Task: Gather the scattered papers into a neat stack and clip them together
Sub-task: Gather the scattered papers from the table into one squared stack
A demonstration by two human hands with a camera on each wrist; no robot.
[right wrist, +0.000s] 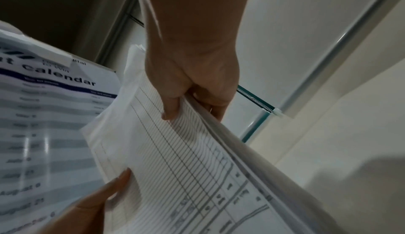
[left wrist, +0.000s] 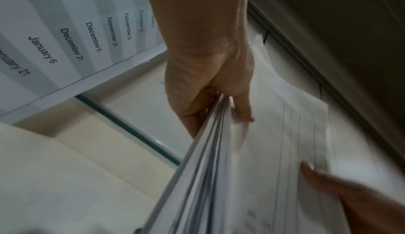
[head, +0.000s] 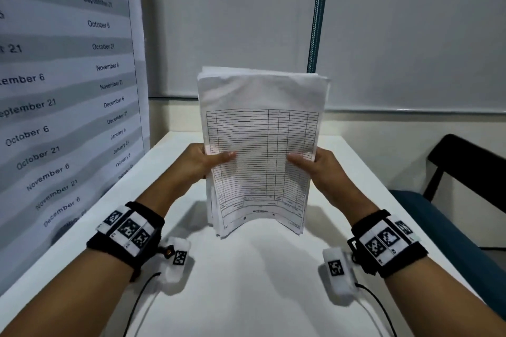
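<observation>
A thick stack of papers point(head: 261, 145), its top sheet a ruled form printed upside down, stands upright on the white table point(head: 246, 282). The bottom edge rests on or just above the tabletop. My left hand point(head: 204, 161) grips the stack's left edge, thumb on the front sheet and fingers behind. On the opposite edge my right hand point(head: 315, 163) holds the stack the same way. In the left wrist view the left hand point(left wrist: 215, 97) pinches the stack point(left wrist: 252, 177). The right hand point(right wrist: 190, 97) pinches the stack point(right wrist: 186, 168) in the right wrist view. No clip is in view.
A large printed calendar poster point(head: 63, 90) covers the wall on the left, beside the table. A dark chair point(head: 465, 172) with a blue seat stands to the right of the table. A grey partition point(head: 383, 35) closes the back.
</observation>
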